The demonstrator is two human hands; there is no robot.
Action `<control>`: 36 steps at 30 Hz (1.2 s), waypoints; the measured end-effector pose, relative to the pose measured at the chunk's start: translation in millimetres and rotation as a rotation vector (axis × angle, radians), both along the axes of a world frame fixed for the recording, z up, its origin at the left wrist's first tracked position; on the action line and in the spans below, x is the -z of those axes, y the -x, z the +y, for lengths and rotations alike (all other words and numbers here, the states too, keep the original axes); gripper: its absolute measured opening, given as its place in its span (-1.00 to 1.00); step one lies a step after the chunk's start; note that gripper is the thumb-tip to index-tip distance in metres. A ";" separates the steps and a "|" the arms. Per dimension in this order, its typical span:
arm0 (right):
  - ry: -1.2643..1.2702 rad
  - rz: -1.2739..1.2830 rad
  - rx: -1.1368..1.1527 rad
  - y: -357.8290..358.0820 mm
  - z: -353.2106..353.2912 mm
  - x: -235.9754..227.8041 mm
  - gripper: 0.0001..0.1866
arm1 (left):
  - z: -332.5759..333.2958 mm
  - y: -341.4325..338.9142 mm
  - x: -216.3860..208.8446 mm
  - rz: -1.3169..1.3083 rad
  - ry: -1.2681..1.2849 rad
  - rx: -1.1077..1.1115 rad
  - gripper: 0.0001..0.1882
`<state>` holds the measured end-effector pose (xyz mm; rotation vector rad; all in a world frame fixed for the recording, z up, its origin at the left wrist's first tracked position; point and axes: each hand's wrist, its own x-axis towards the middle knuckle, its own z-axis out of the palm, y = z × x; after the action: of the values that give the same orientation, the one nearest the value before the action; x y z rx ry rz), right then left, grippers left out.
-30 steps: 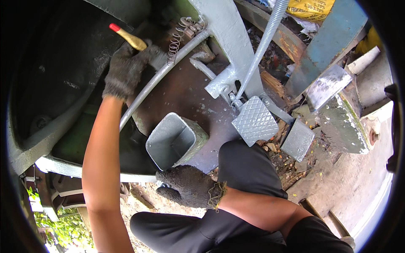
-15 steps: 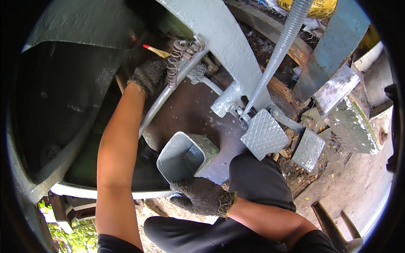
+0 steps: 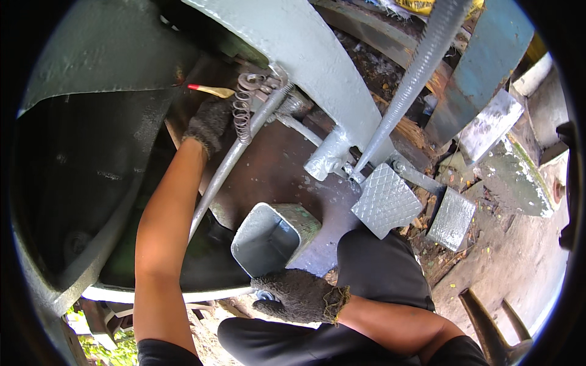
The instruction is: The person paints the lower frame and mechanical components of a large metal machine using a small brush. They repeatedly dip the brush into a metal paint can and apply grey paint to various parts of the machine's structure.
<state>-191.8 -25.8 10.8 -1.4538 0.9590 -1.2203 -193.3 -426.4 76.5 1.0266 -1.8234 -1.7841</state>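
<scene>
My left hand (image 3: pixel 209 125), in a dark knitted glove, reaches behind a coil spring (image 3: pixel 242 116) and a silver-grey bar. It is closed around a paintbrush, whose wooden handle with a red end (image 3: pixel 212 90) sticks out above the glove. Bar and spring hide my fingertips and the bristles. Lower down, my gloved right hand (image 3: pixel 299 295) curls just below the mouth of a square metal tube (image 3: pixel 268 241). A small round shiny piece (image 3: pixel 267 296) shows by its curled fingers. What exactly that hand grips is unclear.
A curved grey frame (image 3: pixel 299 55) arches over the work. To the right are a chequered pedal (image 3: pixel 387 200), a smaller pedal (image 3: pixel 452 218) and a slanting ribbed rod (image 3: pixel 412 79). Dark metal panels (image 3: pixel 73 177) curve on the left. Prongs (image 3: pixel 482 323) rise at lower right.
The whole view has shifted a little. The brush handle lies flatter and has slid slightly left, away from the spring, along with my left hand. My right hand keeps its place below the tube.
</scene>
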 end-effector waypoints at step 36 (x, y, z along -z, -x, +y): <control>0.004 -0.042 0.033 -10.0 -5.6 16.7 -0.67 | 32.7 54.9 -2.7 0.108 -0.083 0.409 -0.65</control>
<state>-181.8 -31.4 -6.0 -1.4152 0.9553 -1.2725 -248.2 -393.6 79.2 0.5966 -2.0118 -2.1150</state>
